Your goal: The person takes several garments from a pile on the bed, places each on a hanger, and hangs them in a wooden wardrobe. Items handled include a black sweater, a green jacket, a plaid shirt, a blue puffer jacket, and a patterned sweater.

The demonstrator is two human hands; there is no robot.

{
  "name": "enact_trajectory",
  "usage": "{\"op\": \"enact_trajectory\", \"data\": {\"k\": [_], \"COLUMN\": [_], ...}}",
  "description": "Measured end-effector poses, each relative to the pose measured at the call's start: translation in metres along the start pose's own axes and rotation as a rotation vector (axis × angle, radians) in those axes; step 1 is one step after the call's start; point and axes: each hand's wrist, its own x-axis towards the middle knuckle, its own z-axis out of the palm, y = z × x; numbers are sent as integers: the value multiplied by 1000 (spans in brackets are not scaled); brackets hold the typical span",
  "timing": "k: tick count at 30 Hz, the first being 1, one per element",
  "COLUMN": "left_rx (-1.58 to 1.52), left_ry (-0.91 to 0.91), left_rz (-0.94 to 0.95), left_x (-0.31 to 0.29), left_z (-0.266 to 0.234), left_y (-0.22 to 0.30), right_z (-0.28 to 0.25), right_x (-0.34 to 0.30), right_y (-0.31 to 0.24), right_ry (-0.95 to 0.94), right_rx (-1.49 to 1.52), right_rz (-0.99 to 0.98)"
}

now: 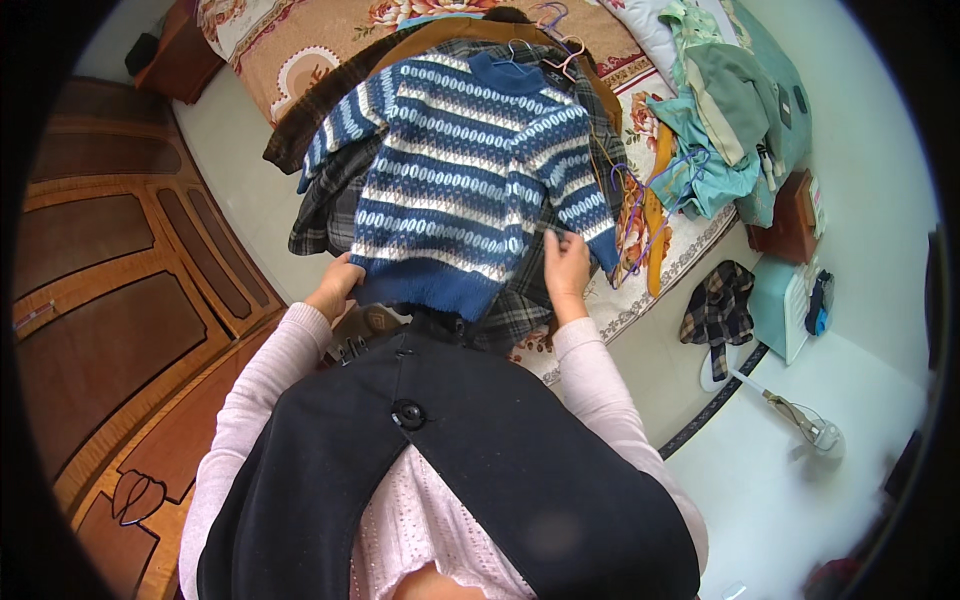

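Observation:
A blue and white patterned knit sweater (450, 170) lies spread out with its neck away from me, on top of a dark plaid garment (525, 300) and other clothes on the bed. My left hand (336, 287) is closed on the sweater's lower left hem. Between the sweater's body and its right sleeve, my right hand (567, 268) is over the plaid garment, its thumb apart from its slightly curled fingers. Nothing shows in that hand. At the sweater's neck there is a thin light-coloured hanger (515, 52), with a pink hanger (567, 58) beside it.
Several purple and blue hangers (640, 195) lie right of the sweater on the flowered bedspread (640, 120). Beyond them is a heap of green clothes (715, 130). Wooden cabinet doors (110, 240) stand at left. A plaid cloth (718, 305) and a white floor fan (822, 435) are at right.

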Motion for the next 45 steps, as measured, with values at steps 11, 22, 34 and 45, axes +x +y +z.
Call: {"op": "enact_trajectory", "data": {"k": [11, 22, 34, 45], "left_rx": [-24, 40, 60, 327], "left_ry": [46, 66, 98, 135], "left_rz": [114, -16, -36, -1], "left_x": [3, -5, -17, 25], "left_z": [-23, -34, -30, -52], "left_y": [-1, -6, 3, -23], "right_z": [21, 15, 9, -23], "right_x": [8, -2, 20, 61], "right_y": [0, 5, 19, -45], "right_ry": [-220, -133, 0, 450], "right_rx": [-44, 108, 319, -44], "right_rz": [50, 37, 303, -444]}}
